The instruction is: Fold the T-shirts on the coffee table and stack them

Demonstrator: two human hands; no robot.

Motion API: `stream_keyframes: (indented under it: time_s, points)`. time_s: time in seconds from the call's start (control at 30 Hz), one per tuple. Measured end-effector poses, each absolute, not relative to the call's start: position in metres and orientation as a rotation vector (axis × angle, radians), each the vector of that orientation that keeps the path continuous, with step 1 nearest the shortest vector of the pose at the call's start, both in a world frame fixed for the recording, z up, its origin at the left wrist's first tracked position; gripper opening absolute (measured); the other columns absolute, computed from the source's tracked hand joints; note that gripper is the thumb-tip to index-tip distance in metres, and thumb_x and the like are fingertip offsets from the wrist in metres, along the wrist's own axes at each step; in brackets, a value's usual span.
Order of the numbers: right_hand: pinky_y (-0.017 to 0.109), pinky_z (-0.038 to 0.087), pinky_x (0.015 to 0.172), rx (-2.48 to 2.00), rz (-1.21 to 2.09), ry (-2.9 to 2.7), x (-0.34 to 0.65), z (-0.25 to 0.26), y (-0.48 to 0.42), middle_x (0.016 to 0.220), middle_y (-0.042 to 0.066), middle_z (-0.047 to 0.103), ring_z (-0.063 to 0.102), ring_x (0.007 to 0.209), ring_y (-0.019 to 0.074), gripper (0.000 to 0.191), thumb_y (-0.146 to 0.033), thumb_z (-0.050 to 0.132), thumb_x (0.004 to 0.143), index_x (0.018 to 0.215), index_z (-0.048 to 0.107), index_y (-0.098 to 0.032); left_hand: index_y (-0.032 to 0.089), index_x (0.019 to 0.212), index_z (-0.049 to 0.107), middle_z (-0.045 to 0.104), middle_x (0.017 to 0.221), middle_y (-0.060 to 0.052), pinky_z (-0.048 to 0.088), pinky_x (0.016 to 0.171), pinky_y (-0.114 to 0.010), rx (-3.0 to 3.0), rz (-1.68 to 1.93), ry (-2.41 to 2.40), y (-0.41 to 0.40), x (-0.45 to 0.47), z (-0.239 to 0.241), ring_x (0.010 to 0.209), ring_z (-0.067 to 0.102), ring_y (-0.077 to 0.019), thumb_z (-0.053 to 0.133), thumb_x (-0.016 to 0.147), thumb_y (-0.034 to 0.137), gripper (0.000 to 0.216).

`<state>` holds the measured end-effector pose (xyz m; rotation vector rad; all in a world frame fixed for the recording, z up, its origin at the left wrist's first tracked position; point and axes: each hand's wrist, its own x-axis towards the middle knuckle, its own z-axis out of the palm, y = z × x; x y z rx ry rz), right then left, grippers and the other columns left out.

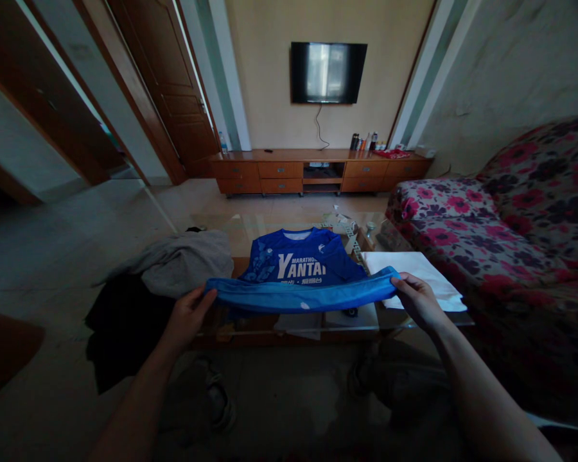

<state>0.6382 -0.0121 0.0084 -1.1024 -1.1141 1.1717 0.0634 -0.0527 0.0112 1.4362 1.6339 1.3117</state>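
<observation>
A blue sleeveless sports shirt (298, 266) with white lettering lies on a glass coffee table (250, 224). Its near hem is lifted and stretched between my two hands. My left hand (189, 314) pinches the hem's left corner with closed fingers. My right hand (415, 296) grips the hem's right corner the same way. The shirt's neck end rests flat on the table, away from me.
A pile of grey and black clothes (173, 263) lies at the table's left. A white folded cloth (417, 273) sits at its right. A floral sofa (520, 218) stands to the right. Beyond are a wooden TV cabinet (318, 170) and a wall TV (327, 72).
</observation>
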Motion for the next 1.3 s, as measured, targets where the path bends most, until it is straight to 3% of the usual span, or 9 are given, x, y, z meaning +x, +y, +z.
stream_keyframes:
  time_s: [0.17, 0.4, 0.53, 0.9, 1.13, 1.3]
  points:
    - [0.027, 0.05, 0.066, -1.066, 1.392, -0.997, 0.633, 0.015, -0.019, 0.08, -0.001, 0.068, 0.06, 0.07, 0.0142, 0.029, -0.043, 0.087, 0.076, 0.09, 0.072, -0.024, 0.017, 0.122, 0.067, 0.072, 0.088, -0.004, 0.052, 0.065, -0.027, 1.084, 1.342, 1.485, -0.053, 0.078, 0.011, 0.074, 0.065, -0.0197, 0.079, 0.072, 0.062, 0.068]
    - [0.021, 0.044, 0.055, -1.119, 1.431, -1.004, 0.633, 0.018, -0.023, 0.069, -0.002, 0.062, 0.053, 0.059, 0.009, 0.031, -0.04, 0.09, 0.074, 0.089, 0.073, -0.018, 0.016, 0.111, 0.068, 0.073, 0.093, -0.006, 0.053, 0.07, -0.028, 1.119, 1.247, 1.4, -0.054, 0.08, 0.008, 0.077, 0.066, -0.019, 0.088, 0.066, 0.05, 0.06]
    - [0.021, 0.042, 0.052, -1.072, 1.372, -0.91, 0.633, 0.02, -0.021, 0.066, -0.004, 0.056, 0.049, 0.057, 0.0089, 0.033, -0.043, 0.089, 0.075, 0.084, 0.067, -0.02, 0.017, 0.112, 0.068, 0.072, 0.088, -0.003, 0.051, 0.063, -0.025, 1.082, 1.286, 1.445, -0.052, 0.077, 0.005, 0.069, 0.063, -0.0166, 0.086, 0.069, 0.055, 0.06]
    - [0.024, 0.044, 0.059, -1.08, 1.212, -0.951, 0.642, 0.014, -0.014, 0.071, -0.001, 0.06, 0.05, 0.063, 0.0116, 0.033, -0.045, 0.088, 0.074, 0.087, 0.072, -0.02, 0.018, 0.106, 0.068, 0.066, 0.086, 0.001, 0.049, 0.062, -0.021, 0.927, 1.582, 1.42, -0.047, 0.074, 0.004, 0.068, 0.058, -0.0118, 0.088, 0.066, 0.054, 0.057]
    - [0.025, 0.045, 0.059, -1.059, 1.364, -0.982, 0.657, 0.026, -0.026, 0.065, -0.003, 0.054, 0.05, 0.06, 0.0125, 0.032, -0.04, 0.088, 0.073, 0.075, 0.062, -0.023, 0.019, 0.091, 0.071, 0.067, 0.085, -0.001, 0.053, 0.077, -0.024, 0.86, 1.507, 1.186, -0.057, 0.049, 0.023, 0.08, 0.061, -0.0147, 0.091, 0.065, 0.034, 0.036]
    - [0.029, 0.045, 0.062, -1.04, 1.595, -1.158, 0.681, 0.033, -0.047, 0.071, 0.003, 0.062, 0.056, 0.067, 0.018, 0.038, -0.042, 0.092, 0.062, 0.075, 0.062, -0.023, 0.02, 0.08, 0.071, 0.066, 0.081, -0.004, 0.054, 0.073, -0.032, 0.97, 1.249, 1.135, -0.081, 0.002, 0.033, 0.081, 0.061, -0.0203, 0.09, 0.062, 0.039, 0.032]
